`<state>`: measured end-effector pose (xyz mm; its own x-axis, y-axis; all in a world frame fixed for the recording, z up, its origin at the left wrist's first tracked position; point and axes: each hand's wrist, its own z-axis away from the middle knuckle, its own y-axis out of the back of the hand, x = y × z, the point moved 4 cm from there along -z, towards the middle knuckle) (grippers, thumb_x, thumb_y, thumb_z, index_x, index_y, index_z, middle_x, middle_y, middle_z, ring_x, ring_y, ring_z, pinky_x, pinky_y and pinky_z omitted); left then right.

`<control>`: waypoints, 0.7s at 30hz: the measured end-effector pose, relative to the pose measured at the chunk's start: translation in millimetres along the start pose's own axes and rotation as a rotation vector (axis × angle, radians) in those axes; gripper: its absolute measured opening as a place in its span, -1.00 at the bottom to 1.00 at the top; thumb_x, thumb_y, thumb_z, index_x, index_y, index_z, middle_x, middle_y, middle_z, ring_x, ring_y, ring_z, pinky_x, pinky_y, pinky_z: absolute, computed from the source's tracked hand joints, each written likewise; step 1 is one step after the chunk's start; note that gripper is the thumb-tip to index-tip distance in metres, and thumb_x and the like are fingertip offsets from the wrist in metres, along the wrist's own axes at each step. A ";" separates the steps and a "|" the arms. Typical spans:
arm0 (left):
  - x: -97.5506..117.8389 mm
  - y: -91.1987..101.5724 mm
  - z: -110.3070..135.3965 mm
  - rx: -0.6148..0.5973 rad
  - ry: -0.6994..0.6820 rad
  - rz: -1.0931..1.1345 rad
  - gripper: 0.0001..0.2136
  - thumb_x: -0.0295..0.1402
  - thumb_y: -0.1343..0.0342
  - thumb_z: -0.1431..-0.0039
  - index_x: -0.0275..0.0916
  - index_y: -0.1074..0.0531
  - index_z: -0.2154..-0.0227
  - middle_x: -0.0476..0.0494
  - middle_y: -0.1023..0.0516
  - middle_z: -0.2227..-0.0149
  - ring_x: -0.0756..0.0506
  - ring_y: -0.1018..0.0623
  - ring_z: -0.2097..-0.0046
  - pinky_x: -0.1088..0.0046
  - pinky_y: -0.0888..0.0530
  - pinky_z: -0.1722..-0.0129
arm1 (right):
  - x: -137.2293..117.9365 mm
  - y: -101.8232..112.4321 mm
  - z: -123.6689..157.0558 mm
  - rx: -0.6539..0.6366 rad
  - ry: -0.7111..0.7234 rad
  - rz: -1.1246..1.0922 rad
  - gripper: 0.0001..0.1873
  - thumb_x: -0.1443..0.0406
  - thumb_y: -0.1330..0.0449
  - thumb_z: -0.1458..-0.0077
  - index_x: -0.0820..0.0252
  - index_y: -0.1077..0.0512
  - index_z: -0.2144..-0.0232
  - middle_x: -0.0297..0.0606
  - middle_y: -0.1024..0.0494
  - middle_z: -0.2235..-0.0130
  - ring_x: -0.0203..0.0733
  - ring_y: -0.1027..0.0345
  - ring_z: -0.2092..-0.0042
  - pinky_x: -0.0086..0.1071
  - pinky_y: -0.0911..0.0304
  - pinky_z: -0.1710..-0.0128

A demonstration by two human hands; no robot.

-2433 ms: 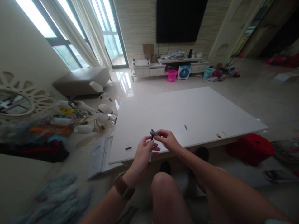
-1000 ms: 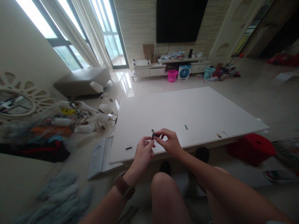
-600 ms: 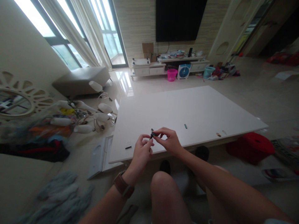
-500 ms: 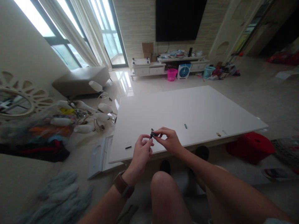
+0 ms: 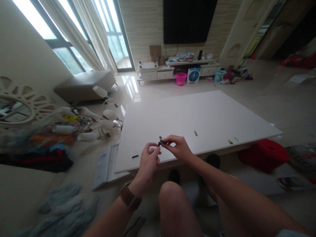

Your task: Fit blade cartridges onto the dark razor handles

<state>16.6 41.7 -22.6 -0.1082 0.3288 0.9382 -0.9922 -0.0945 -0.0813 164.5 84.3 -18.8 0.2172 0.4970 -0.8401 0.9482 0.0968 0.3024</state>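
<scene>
Over the near edge of a white table [image 5: 172, 115], both of my hands meet at a small dark object [image 5: 160, 143]. It has a dark green part, but its kind is too small to make out. My left hand [image 5: 150, 156], with a brown watch on the wrist, pinches its lower end. Thumb and fingers of my right hand [image 5: 178, 146] pinch its other side. A short black bar [image 5: 135, 156] lies to the left on the table. Right of my hands is a small dark green strip [image 5: 196, 133]. Farther right rests a small yellow-and-dark piece [image 5: 230, 142] beside a clear one.
A red stool [image 5: 265, 154] stands by the table's right front edge. White foam packaging [image 5: 102, 169] leans at the left corner. A lamp with several white shades [image 5: 110, 114] lies left of the table. My knees are below the front edge.
My hands stay pinched on the small dark object, with only a slight shift of the right fingers. The whole view has moved a little.
</scene>
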 end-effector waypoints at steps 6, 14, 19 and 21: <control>1.0 0.2 0.6 0.003 -0.026 0.008 -0.72 -0.19 -0.21 -0.04 -0.17 -0.31 0.25 0.07 -0.42 0.44 0.14 -0.23 0.66 0.67 -0.04 0.72 | 1.4 0.7 0.6 -0.003 -0.063 0.029 -0.88 0.30 -0.34 -0.09 0.14 -0.63 0.27 -0.26 -0.67 0.33 -0.21 -0.53 0.31 -0.40 -0.40 0.34; 0.3 0.3 -1.2 0.010 -0.044 -0.001 -0.72 -0.19 -0.22 -0.02 -0.19 -0.31 0.28 0.05 -0.43 0.44 0.14 -0.25 0.67 0.66 -0.07 0.71 | 3.1 1.8 -0.1 -0.021 -0.059 0.030 -0.89 0.31 -0.33 -0.08 0.16 -0.63 0.30 -0.24 -0.67 0.34 -0.20 -0.53 0.31 -0.42 -0.38 0.38; 0.1 0.5 -0.6 0.001 -0.055 -0.008 -0.72 -0.20 -0.21 -0.03 -0.20 -0.31 0.26 0.05 -0.43 0.43 0.15 -0.25 0.67 0.66 -0.08 0.71 | 4.5 1.1 -0.9 -0.020 -0.094 0.003 -0.89 0.31 -0.34 -0.05 0.18 -0.63 0.32 -0.24 -0.66 0.36 -0.22 -0.52 0.34 -0.40 -0.38 0.34; 0.4 0.6 -0.4 -0.003 -0.056 -0.009 -0.72 -0.19 -0.21 -0.04 -0.20 -0.31 0.27 0.05 -0.43 0.43 0.15 -0.25 0.66 0.66 -0.08 0.71 | 5.9 1.0 -0.7 -0.018 -0.114 -0.024 -0.89 0.29 -0.35 -0.04 0.19 -0.63 0.33 -0.24 -0.66 0.37 -0.22 -0.51 0.35 -0.38 -0.39 0.32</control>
<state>15.9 42.1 -22.3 -0.0961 0.2769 0.9561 -0.9933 -0.0888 -0.0741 166.6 87.9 -23.2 0.2200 0.3930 -0.8928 0.9494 0.1239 0.2885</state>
